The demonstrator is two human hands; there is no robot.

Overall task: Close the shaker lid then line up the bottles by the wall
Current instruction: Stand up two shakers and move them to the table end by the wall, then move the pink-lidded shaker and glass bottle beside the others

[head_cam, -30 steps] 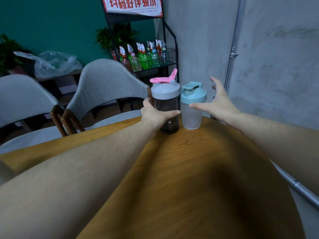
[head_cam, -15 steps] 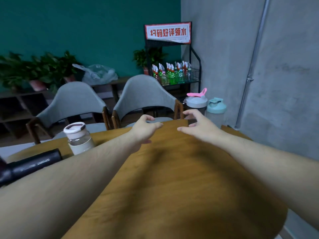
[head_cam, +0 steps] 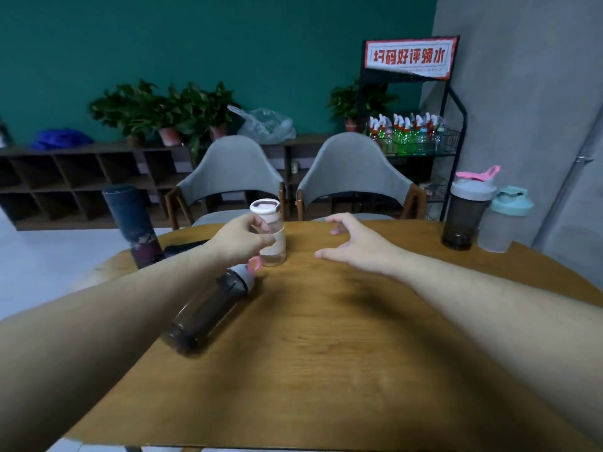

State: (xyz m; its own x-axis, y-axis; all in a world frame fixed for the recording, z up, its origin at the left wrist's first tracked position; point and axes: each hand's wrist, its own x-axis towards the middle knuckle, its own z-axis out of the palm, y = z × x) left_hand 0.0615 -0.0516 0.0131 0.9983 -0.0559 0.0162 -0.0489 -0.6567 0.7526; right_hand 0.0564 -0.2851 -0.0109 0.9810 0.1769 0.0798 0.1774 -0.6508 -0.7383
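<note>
Small clear glass bottle with white-pink lid (head_cam: 270,234) is gripped upright by the left hand (head_cam: 239,241), mid-table on the oval wooden table (head_cam: 326,337). Right hand (head_cam: 357,244) is held loose above the table, fingers spread, nothing in it. Dark smoky plastic bottle with pink loop cap (head_cam: 208,309) lies on its side under the left forearm. Dark shaker with grey lid, pink flap raised (head_cam: 465,212), and frosted shaker with teal lid (head_cam: 501,223) stand touching by the grey wall. Tall dark cylindrical flask (head_cam: 132,225) stands at far left.

L arm stretched fwd, left hand (head_cam: 239,241) curled, fingers (head_cam: 261,227) wrapped in a grip. R arm out too, right hand (head_cam: 355,244) loose, fingers spread, palm-down, holding nothing.
</note>
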